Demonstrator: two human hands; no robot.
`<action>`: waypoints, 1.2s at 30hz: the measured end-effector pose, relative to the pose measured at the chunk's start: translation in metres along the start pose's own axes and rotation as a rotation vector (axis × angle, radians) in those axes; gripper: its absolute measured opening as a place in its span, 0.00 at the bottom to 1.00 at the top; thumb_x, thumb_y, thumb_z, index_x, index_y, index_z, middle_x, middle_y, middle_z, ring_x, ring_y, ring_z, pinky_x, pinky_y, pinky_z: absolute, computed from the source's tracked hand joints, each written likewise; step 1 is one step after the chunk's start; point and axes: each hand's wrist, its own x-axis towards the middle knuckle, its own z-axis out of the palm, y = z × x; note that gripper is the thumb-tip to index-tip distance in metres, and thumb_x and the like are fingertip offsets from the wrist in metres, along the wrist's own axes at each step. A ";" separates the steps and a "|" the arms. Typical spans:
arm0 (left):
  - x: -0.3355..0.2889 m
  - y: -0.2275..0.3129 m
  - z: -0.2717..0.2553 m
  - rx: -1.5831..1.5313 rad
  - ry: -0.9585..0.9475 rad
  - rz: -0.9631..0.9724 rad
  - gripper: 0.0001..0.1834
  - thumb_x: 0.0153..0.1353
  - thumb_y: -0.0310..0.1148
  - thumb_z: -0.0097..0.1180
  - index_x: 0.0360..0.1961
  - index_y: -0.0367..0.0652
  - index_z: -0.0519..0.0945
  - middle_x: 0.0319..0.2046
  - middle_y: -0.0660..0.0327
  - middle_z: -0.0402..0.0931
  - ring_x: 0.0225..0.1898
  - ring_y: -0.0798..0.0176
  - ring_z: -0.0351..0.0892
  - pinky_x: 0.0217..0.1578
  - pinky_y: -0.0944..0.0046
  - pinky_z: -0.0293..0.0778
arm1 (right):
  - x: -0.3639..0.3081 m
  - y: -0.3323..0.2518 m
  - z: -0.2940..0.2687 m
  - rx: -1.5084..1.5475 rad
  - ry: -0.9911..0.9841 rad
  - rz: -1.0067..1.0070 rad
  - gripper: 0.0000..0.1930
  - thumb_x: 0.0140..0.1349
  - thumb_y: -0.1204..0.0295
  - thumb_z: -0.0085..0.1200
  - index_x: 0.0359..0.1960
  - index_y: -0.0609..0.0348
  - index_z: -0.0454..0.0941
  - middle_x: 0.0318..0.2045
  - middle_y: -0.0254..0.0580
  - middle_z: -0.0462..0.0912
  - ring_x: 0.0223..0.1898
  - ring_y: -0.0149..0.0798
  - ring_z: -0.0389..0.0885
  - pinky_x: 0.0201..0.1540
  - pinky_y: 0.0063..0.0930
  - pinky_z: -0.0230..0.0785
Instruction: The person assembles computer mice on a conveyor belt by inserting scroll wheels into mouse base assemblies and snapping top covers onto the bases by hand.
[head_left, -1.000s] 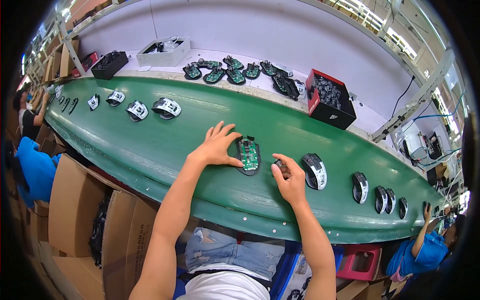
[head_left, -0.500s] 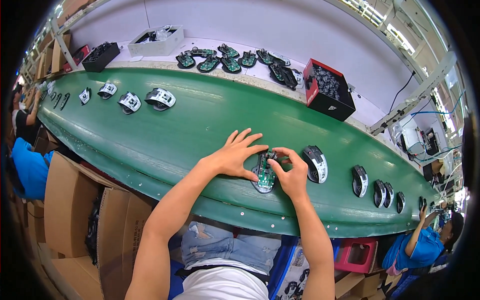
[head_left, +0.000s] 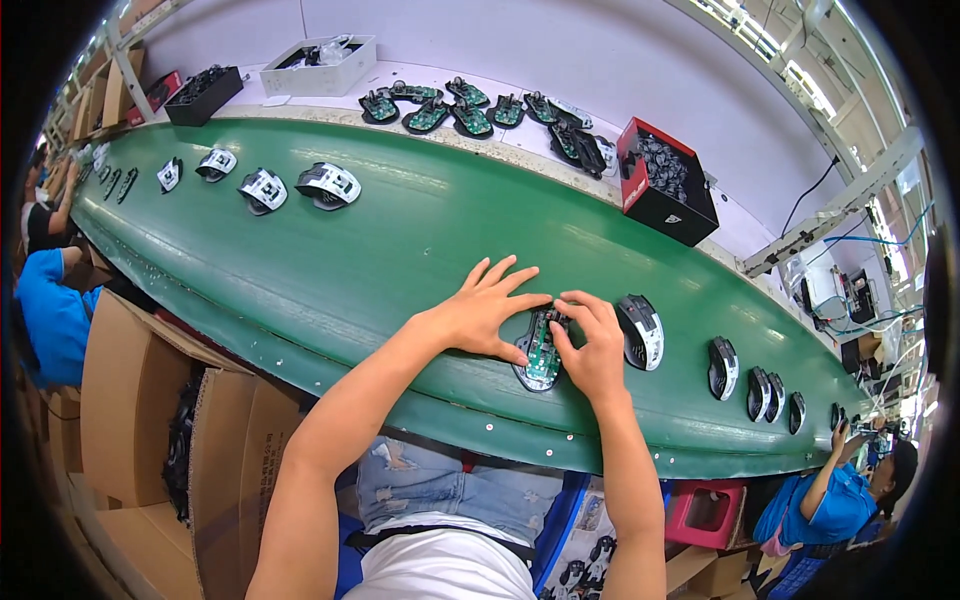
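The splayed left hand [head_left: 478, 320] should brace the circuit board [head_left: 543, 352] while the right hand [head_left: 596, 350], curled at its top, grip unclear, works gently.

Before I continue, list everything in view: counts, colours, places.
Belt: one, green, across the middle
Circuit assembly: one, green and black, on belt near centre
Mouse pieces: at least nine, black and pale, along belt
Ledge: one, white, behind belt
Boards: several, green and black, on ledge
Parts boxes: several, white, black and red, on ledge
Cardboard boxes: several, brown, lower left
Stool: one, red, lower right
People: at least three, two in blue, left and right
Left hand: one, bare, assembly's left edge
Right hand: one, bare, assembly's upper right
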 end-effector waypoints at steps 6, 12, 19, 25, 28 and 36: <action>-0.001 0.004 0.000 -0.002 -0.032 0.000 0.52 0.45 0.65 0.69 0.70 0.61 0.66 0.75 0.50 0.49 0.76 0.38 0.39 0.73 0.34 0.37 | -0.002 0.005 -0.002 0.046 -0.075 -0.031 0.14 0.49 0.78 0.66 0.39 0.62 0.82 0.43 0.46 0.84 0.42 0.48 0.83 0.46 0.37 0.76; 0.000 0.006 0.001 0.056 -0.041 0.005 0.51 0.45 0.64 0.69 0.70 0.65 0.65 0.75 0.50 0.48 0.76 0.37 0.38 0.72 0.33 0.36 | -0.006 0.004 -0.003 0.165 -0.020 0.112 0.13 0.48 0.79 0.66 0.37 0.64 0.80 0.39 0.47 0.83 0.38 0.41 0.84 0.40 0.31 0.78; 0.000 0.010 0.000 0.014 -0.030 0.015 0.48 0.46 0.62 0.70 0.70 0.66 0.67 0.75 0.53 0.49 0.76 0.37 0.39 0.72 0.34 0.38 | -0.003 0.010 -0.015 0.116 -0.105 0.020 0.13 0.48 0.78 0.68 0.36 0.63 0.80 0.39 0.45 0.85 0.41 0.44 0.84 0.45 0.33 0.76; 0.001 0.010 0.005 0.015 -0.023 0.012 0.48 0.47 0.61 0.70 0.70 0.67 0.67 0.75 0.54 0.49 0.76 0.38 0.40 0.72 0.34 0.38 | -0.002 -0.001 -0.016 0.005 -0.121 0.024 0.12 0.47 0.77 0.67 0.34 0.63 0.80 0.38 0.45 0.84 0.40 0.48 0.83 0.45 0.36 0.75; 0.002 0.011 0.006 0.011 -0.024 0.012 0.48 0.47 0.61 0.70 0.70 0.68 0.67 0.75 0.54 0.49 0.76 0.38 0.39 0.72 0.33 0.38 | -0.004 -0.004 -0.015 -0.078 -0.123 0.059 0.11 0.47 0.77 0.66 0.33 0.62 0.79 0.37 0.43 0.83 0.39 0.49 0.82 0.43 0.37 0.75; 0.004 0.012 0.008 0.046 -0.026 0.034 0.48 0.48 0.64 0.67 0.71 0.67 0.65 0.75 0.52 0.49 0.76 0.37 0.39 0.72 0.32 0.37 | -0.012 0.006 -0.024 -0.154 -0.167 -0.041 0.15 0.58 0.71 0.63 0.48 0.54 0.84 0.42 0.39 0.81 0.43 0.46 0.79 0.46 0.39 0.72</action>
